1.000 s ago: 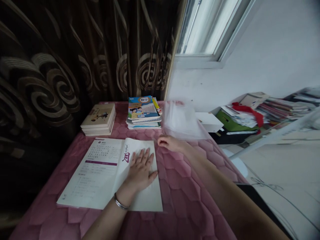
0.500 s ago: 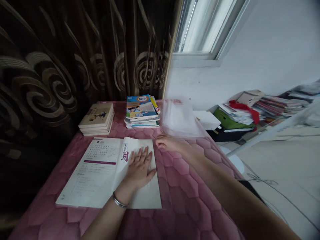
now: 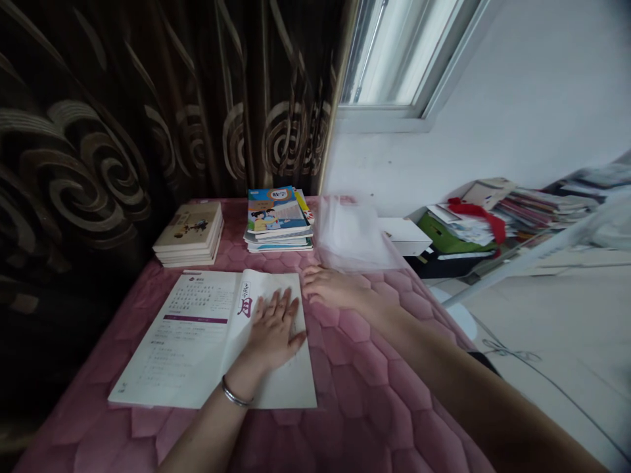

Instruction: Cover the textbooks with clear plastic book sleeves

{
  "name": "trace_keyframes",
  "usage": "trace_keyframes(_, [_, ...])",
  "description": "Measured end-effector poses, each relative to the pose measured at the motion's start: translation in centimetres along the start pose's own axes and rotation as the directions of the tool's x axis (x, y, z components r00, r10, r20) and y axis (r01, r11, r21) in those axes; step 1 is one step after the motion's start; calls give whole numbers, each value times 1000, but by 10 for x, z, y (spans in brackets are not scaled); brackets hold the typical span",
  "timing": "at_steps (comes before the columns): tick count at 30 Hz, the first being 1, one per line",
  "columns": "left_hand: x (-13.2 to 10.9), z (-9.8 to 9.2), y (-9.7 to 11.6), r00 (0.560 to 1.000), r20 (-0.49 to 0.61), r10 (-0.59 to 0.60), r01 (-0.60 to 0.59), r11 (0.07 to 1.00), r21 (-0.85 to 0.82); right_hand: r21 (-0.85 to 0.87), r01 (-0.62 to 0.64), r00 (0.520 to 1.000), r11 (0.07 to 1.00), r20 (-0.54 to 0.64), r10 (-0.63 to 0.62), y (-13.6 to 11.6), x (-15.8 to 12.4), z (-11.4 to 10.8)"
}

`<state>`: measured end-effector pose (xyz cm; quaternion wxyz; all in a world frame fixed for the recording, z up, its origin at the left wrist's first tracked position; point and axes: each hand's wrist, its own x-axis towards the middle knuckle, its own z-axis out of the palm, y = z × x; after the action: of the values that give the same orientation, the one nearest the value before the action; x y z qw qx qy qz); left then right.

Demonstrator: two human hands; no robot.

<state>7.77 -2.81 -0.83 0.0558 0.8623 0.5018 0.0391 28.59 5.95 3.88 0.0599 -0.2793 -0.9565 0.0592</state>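
An open book (image 3: 192,355) lies on the pink quilted cloth, text on its left page and a large purple character on its right page. My left hand (image 3: 274,334), with a silver bangle on its wrist, presses flat on the right page, fingers spread. Just past the book's upper right edge, my right hand (image 3: 328,288) rests palm down, fingers apart and slightly bent. A faint clear plastic sheet seems to run along the book's right side, under that hand; its outline is hard to make out. Behind the right hand lie clear plastic covers (image 3: 355,240).
A stack of tan books (image 3: 190,230) stands at the back left. Textbooks (image 3: 277,213) with a blue cover on top are piled at the back middle. A white box (image 3: 404,235) and a green bag (image 3: 446,233) sit beyond the table's right edge. A dark curtain (image 3: 172,98) hangs behind.
My right hand has shifted slightly left, toward the book's edge, and its fingers have spread from a more curled pose. My left hand stays flat on the page.
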Motion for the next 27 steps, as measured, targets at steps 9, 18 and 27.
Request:
trace_keyframes(9, [-1,-1,0,1000,-13,15,-15,1000,-4,3,-15,1000,1000,24,15,4,-13,-2])
trace_keyframes(18, [0,-5,2,1000,16,0,0,1000,-5,-131,41,999,991,33,-37,-19,-15,2])
trace_keyframes(27, [-2,-7,2,1000,18,4,-4,1000,-8,-96,-59,998,994,-18,58,-18,-32,5])
